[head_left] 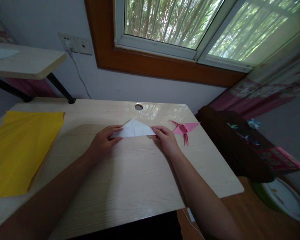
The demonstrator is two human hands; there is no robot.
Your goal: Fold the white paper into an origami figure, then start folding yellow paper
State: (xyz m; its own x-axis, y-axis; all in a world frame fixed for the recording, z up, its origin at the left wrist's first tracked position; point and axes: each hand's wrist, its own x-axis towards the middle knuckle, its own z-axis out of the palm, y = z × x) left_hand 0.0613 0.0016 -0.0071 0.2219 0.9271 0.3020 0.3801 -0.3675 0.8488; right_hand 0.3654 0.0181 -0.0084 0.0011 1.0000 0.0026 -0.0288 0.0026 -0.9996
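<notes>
- Lying flat along the desk's left edge, at about nine o'clock from the hands, a large yellow sheet (20,150) covers the pale wood from the near corner toward the wall.
- Above it, at roughly eleven o'clock, a small side shelf (27,61) on dark legs juts from the wall, with a wall socket (75,43) and its white cord just to the right.
- At the centre of the wooden desk (130,180), the left hand (103,141) rests palm down, fingers half curled, its fingertips pressing on the left corner of a white folded paper (134,129).
- That white paper, folded into a low triangle with its peak pointing to twelve o'clock, lies flat on the desk between the two hands, just short of the round cable hole (138,107) near the far edge.
- At three o'clock from the paper, the right hand (166,138) pinches the triangle's right corner between thumb and fingers, knuckles bent.
- Just beyond the right hand, at about two o'clock, a pink origami crane (184,128) sits on the desk, close to the hand but whether touching it cannot be told.
- Farther right, off the desk at three o'clock, a dark brown seat or chest (230,146) carries small, blurred coloured items, with a white-and-green basin (285,200) on the floor at four o'clock.
- Across the top, at twelve to one o'clock, a wood-framed window (185,30) shows green foliage outside.
</notes>
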